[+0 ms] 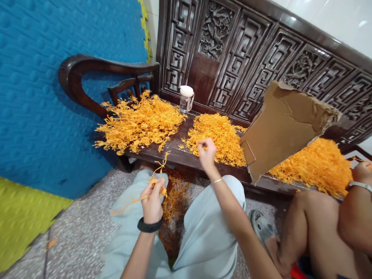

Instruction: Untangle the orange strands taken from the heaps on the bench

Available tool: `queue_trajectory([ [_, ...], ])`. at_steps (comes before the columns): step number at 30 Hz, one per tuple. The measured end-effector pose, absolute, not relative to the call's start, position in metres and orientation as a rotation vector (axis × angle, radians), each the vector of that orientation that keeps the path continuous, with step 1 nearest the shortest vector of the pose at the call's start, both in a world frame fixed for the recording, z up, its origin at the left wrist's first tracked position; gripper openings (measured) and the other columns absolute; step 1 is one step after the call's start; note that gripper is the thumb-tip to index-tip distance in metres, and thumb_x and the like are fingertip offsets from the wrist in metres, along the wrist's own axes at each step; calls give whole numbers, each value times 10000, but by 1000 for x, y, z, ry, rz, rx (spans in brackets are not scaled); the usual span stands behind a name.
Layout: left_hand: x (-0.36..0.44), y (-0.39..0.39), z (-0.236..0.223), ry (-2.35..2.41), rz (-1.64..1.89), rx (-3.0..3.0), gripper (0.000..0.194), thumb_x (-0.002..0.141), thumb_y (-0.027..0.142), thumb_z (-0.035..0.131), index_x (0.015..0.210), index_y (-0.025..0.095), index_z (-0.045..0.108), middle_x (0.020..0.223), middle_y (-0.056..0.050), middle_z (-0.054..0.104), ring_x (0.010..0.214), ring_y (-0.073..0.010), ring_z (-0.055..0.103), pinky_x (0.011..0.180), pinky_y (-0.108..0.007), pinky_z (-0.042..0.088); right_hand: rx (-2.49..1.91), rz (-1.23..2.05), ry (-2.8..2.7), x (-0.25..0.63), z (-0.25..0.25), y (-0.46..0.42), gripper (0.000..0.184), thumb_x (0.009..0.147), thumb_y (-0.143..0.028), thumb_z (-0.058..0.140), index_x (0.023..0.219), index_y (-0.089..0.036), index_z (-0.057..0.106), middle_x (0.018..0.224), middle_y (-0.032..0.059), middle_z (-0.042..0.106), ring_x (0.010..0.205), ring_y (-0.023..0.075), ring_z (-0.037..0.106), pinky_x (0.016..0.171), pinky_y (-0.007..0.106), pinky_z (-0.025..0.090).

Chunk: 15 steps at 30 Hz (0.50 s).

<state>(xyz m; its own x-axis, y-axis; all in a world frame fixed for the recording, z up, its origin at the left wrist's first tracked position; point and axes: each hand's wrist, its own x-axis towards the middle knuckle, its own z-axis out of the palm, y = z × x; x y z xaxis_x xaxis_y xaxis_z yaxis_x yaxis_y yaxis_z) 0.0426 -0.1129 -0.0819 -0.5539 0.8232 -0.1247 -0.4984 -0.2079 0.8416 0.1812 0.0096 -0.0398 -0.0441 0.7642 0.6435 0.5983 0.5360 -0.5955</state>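
Note:
My left hand (152, 197), with a black band at its wrist, is closed around a stringy orange plastic piece (161, 164) above my left thigh. Thin strands stick out on both sides of the fingers. My right hand (207, 153) is over the front of the middle heap of small orange pieces (216, 131), its fingers curled in a pinch. What the pinch holds, if anything, is too blurred to make out. To the left, a heap of spidery, branching orange pieces (142, 124) spreads on the dark wooden bench (174, 145).
A clear cup with a white lid (186, 97) stands at the bench back. An upright cardboard sheet (279, 124) separates the middle heap from the right heap (316, 166). Another person's hand (362, 170) is at far right. Orange scraps (176, 193) lie between my legs.

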Motion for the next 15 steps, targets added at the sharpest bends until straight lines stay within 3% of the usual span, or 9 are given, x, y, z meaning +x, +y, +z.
queue_trajectory([
  [4,26,-114,-78,1105,1923,487,183,599,255,674,538,139,547,513,32,492,483,-69,431,457,-181,342,-1180,264,-1338,238,-31,50,182,751,-290,470,875,-157,474,806,41,531,738,124,493,701,251,393],
  [9,21,-111,-78,1035,1875,432,178,589,279,689,596,139,581,563,11,541,509,-87,473,456,-195,363,-1301,357,-1353,270,-41,63,143,655,-261,541,710,-130,544,701,39,560,634,124,505,626,248,408],
  [15,27,-112,-77,991,1785,475,168,591,272,679,630,131,597,573,-5,569,488,-97,483,437,-209,360,-1421,296,-1538,271,-55,71,141,633,-226,542,694,-126,620,707,49,596,601,123,501,610,257,404],
])
